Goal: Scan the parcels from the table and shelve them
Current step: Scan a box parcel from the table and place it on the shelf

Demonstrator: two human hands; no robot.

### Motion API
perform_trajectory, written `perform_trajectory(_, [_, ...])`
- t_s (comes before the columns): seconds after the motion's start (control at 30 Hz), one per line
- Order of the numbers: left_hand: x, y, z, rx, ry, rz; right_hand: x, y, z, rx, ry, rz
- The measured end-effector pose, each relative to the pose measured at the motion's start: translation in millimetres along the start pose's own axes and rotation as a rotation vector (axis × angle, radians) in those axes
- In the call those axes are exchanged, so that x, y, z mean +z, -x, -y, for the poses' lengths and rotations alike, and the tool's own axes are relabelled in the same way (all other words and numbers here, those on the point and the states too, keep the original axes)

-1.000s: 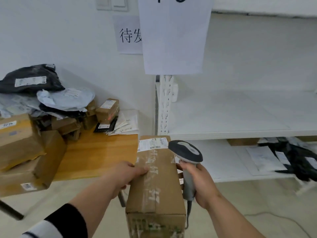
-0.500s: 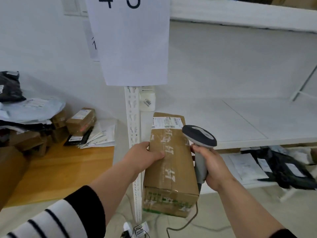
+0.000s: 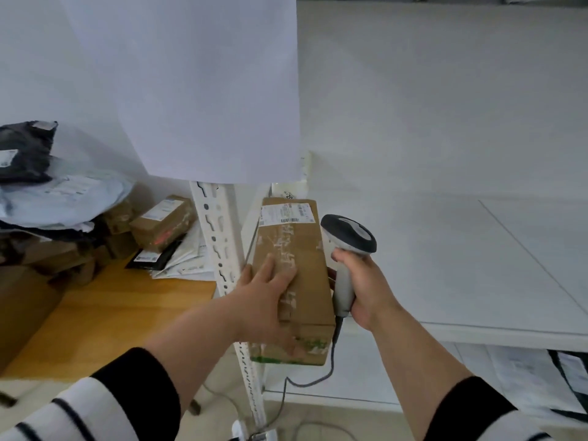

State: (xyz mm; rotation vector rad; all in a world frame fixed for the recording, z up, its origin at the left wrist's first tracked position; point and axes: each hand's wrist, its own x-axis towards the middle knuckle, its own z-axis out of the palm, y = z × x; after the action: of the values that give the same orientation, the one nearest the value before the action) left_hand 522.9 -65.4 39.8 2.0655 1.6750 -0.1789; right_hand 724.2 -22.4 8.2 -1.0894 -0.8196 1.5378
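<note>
White shelf (image 3: 445, 265) at frame right: we slide the parcel (image 3: 292, 265) on, left hand (image 3: 264, 294) flat atop, right hand (image 3: 362, 281) gripping the scanner (image 3: 348, 237); table pile (image 3: 95, 224) left unshelved.

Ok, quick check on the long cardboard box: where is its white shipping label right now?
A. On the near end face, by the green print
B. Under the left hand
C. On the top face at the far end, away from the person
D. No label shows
C: the white label lies on the top of the cardboard box at its far end, beyond the left hand.
</note>
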Motion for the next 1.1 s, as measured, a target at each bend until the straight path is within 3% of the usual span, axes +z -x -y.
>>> perform_trajectory(0.1, [-6.5, -10.9, 2.0, 0.006, -0.255, -0.165, 0.2, -21.0, 1.6, 0.013, -0.037, 0.024])
perform_trajectory(0.3, [-12.6, -27.9, -10.4, -0.043, -0.471, -0.454, 12.1, -47.4, 8.7, 0.047, 0.011, 0.058])
perform_trajectory(0.5, [-13.1, -35.0, -22.1, -0.068, -0.552, -0.465, 16.4, -58.5, 13.9, 0.066, 0.063, 0.019])
perform_trajectory(0.73, [4.6, -22.1, -3.2, 0.017, -0.435, -0.569, 4.5, -38.4, 8.5, 0.024, 0.112, -0.128])
perform_trajectory(0.9, [22.5, 15.0, 17.0, 0.136, -0.274, -0.734, 9.8, -0.3, 7.5, -0.003, 0.131, -0.181])
perform_trajectory(0.97, [27.2, 33.3, 34.7, 0.093, -0.188, -0.75, 17.8, 21.4, 3.6, -0.036, 0.179, -0.208])
perform_trajectory(1.1, [32.9, 72.1, 87.1, -0.142, 0.114, -0.628, 54.9, 74.5, -8.5, -0.131, 0.189, -0.222])
